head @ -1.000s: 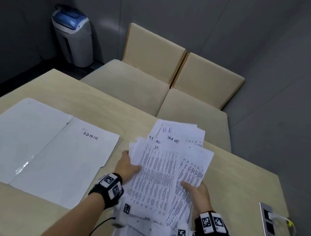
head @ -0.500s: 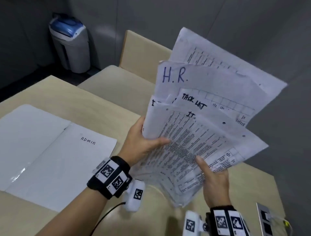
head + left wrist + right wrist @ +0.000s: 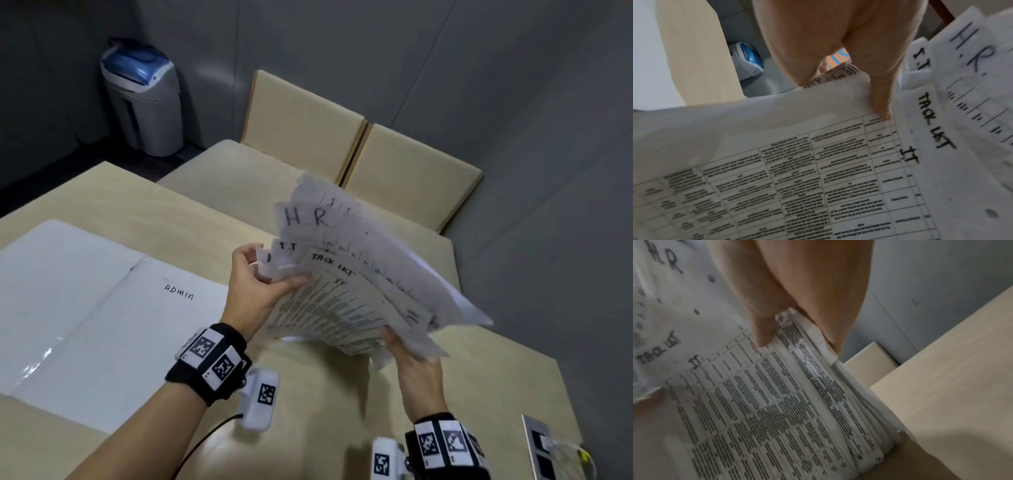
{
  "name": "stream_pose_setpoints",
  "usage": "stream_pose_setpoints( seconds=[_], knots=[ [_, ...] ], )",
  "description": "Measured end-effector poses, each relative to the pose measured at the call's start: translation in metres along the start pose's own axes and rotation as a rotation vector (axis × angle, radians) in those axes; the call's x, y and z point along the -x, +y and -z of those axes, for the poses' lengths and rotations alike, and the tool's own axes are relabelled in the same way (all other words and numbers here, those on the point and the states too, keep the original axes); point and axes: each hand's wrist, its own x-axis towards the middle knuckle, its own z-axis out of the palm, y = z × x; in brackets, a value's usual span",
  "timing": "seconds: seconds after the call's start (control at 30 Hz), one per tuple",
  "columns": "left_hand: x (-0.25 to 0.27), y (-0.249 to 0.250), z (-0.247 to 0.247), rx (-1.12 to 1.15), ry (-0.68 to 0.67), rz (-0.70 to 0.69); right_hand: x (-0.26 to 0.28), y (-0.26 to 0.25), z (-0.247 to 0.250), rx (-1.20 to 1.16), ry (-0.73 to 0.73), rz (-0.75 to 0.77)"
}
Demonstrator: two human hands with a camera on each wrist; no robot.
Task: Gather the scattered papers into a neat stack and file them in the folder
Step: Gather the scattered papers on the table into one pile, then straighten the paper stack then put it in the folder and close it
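Both hands hold the papers (image 3: 359, 291) up off the table (image 3: 479, 377), w/ the sheets fanned out and tilted, tops leaning away toward the bench seats (image 3: 308, 171). Left hand (image 3: 255, 291) pinches the near-left edge of the fan: thumb on the printed front sheet, fingers curled behind; left wrist view shows the thumb (image 3: 879, 100) pressed down right by the "TASK LIST" heading. Right hand (image 3: 416, 370) grips the lower right edge from below, thumb on the face and fingers wrapped under, which the right wrist view confirms, w/ many sheet edges stepped beside the thumb (image 3: 764, 331). Sheets are far from square: the "H.R." page (image 3: 308, 219) and the "I.T" ones stick out at diff heights. Holding by two opposite edges prob. lets the person loosen the grip and knock the bundle on the tabletop so the edges line up; that's my read, not seen. The folder (image 3: 85, 325) lies open flat on the table well to the left, marked "ADMIN", apart from the papers, nothing in it that I can see. So gathering looks done, squaring not yet, filing not yet. Risk: loose outer sheets could slip out on the right side, where the fan is widest. Shredder bin (image 3: 144, 102) stands in the far corner; power socket (image 3: 541, 448) at the table's near-right edge.
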Motion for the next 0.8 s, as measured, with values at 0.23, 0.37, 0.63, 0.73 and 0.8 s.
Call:
stream_pose_setpoints(
  seconds=[0.23,0.37,0.63,0.73,0.8],
  knots=[
    [-0.011,0.017,0.002,0.003,-0.047,-0.046,-0.010,0.007,0.016,-0.013,0.175,-0.171],
    [-0.007,0.003,0.000,-0.211,-0.220,0.132,-0.001,0.020,0.008,-0.138,-0.012,-0.134],
    [0.006,0.008,-0.017,-0.165,-0.058,-0.174,-0.006,0.047,0.008,-0.040,0.069,-0.196],
    [-0.004,0.011,-0.011,-0.180,-0.140,-0.199,-0.006,0.037,0.010,-0.063,-0.001,-0.146],
    [-0.014,0.009,-0.004,-0.211,-0.202,-0.095,-0.006,0.035,0.009,-0.113,-0.039,-0.166]
  ],
)
